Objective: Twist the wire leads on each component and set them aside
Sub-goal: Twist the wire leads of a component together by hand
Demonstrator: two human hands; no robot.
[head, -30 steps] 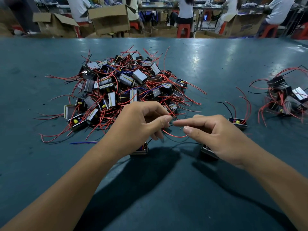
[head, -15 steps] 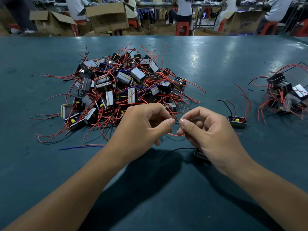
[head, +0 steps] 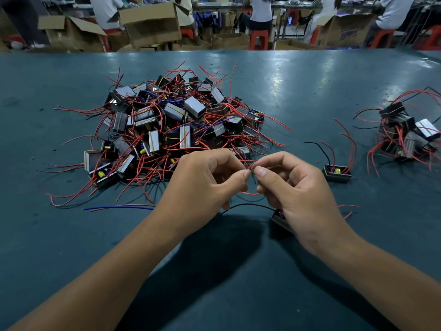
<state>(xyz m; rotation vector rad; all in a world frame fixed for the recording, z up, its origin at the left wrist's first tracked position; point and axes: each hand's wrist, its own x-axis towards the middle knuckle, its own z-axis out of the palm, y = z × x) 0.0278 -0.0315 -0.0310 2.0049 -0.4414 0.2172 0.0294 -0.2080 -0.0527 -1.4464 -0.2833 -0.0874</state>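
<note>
My left hand (head: 205,185) and my right hand (head: 293,187) meet at mid-table, thumb tips almost touching. Both pinch the ends of thin wire leads (head: 251,169), red and black, between thumb and forefinger. A red lead loops down between the hands and a black lead (head: 248,205) runs to a small dark component (head: 279,219) lying on the table, mostly hidden under my right hand. Behind my hands lies a big pile of components (head: 171,125), grey and black blocks tangled in red wires.
A single component (head: 337,172) with red and black leads lies right of my hands. A smaller heap of components (head: 408,132) sits at the far right. A loose blue wire (head: 119,208) lies left of my left wrist. Cardboard boxes (head: 150,22) and seated people are beyond the teal table (head: 71,235).
My hands have come together from a gap apart and risen a little. Both now pinch the lead ends at one spot. The component under my right hand has shifted slightly.
</note>
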